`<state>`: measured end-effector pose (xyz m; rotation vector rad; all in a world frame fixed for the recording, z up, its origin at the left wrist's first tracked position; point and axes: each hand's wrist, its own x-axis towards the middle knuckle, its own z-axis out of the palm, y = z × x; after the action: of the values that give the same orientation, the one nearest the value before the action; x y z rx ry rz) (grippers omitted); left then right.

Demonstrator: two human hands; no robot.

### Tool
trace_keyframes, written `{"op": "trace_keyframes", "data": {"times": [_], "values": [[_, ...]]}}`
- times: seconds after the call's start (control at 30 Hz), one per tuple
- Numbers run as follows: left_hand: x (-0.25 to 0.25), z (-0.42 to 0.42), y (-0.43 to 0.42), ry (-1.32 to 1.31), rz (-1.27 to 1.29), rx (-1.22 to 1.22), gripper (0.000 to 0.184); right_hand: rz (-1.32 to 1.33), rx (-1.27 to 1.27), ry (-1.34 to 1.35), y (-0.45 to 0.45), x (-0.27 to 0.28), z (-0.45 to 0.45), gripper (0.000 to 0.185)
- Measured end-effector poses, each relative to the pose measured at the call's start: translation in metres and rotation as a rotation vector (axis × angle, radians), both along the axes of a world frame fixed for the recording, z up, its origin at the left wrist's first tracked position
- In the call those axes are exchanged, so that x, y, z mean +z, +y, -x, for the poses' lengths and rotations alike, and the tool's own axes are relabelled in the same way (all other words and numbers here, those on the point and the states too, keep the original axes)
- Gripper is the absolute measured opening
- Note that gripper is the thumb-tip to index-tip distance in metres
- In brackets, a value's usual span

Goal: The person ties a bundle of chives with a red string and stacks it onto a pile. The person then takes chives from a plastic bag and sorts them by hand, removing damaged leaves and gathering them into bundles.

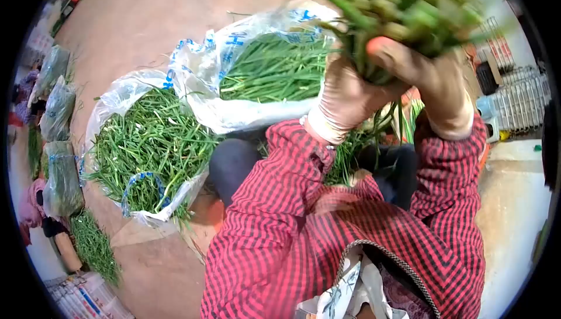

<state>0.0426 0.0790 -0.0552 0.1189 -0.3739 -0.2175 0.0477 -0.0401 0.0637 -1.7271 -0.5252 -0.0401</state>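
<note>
At the left, a plastic bag (100,121) holds loose, short greens; beside it, another bag (257,110) holds longer stalks lying mostly crosswise. Right of these, the person's left hand (354,92) cups a raised bunch of greens (412,18), its fingers partly hidden. The bunch sits directly above and between both hands, thick ends up, leaves trailing below; blur hides its exact tilt. The right hand (425,79) grips the other side, equally near.

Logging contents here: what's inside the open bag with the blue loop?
The open bag holds a heap of tangled green stalks; the blue loop lies on them. Anything beneath the top layer, bag floor included, is covered.
</note>
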Motion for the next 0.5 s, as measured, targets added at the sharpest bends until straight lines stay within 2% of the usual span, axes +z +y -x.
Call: {"op": "trace_keyframes", "data": {"times": [0.03,0.1,0.13,0.17,0.2,0.23,0.3,0.37,0.4,0.47,0.5], "values": [[-0.017,-0.002,-0.006,-0.182,-0.561,0.573,0.084,0.113,0.06,-0.003,0.014,0.003,0.004,0.059],[-0.022,0.018,-0.017,0.041,-0.473,0.537,0.058,0.34,0.187,0.008,0.027,0.001,0.01,0.084],[-0.025,0.028,-0.023,0.151,-0.419,0.524,0.045,0.4,0.15,-0.376,0.018,-0.027,0.007,0.094],[-0.033,0.032,-0.025,0.289,-0.352,0.45,0.041,0.634,0.073,-0.466,0.003,-0.045,0.017,0.102],[-0.013,0.051,-0.02,0.466,-0.006,0.203,0.029,0.684,0.098,-0.281,-0.014,-0.069,0.031,0.104],[-0.03,0.053,-0.027,0.592,0.153,0.086,0.026,0.728,0.121,-0.093,-0.031,-0.09,0.047,0.107],[-0.049,0.074,-0.037,0.722,0.035,-0.079,0.028,0.707,0.199,0.326,-0.062,-0.108,0.069,0.104],[-0.082,0.097,-0.073,0.868,0.042,-0.212,0.039,0.619,0.25,0.789,-0.083,-0.111,0.079,0.096],[-0.105,0.106,-0.094,0.884,0.09,-0.304,0.038,0.72,0.281,0.945,-0.097,-0.111,0.075,0.09],[-0.119,0.119,-0.111,0.915,0.175,-0.519,0.041,0.879,0.338,1.202,-0.106,-0.106,0.057,0.074],[-0.121,0.124,-0.113,0.931,0.21,-0.639,0.045,0.926,0.436,1.276,-0.121,-0.12,0.045,0.072]]}}
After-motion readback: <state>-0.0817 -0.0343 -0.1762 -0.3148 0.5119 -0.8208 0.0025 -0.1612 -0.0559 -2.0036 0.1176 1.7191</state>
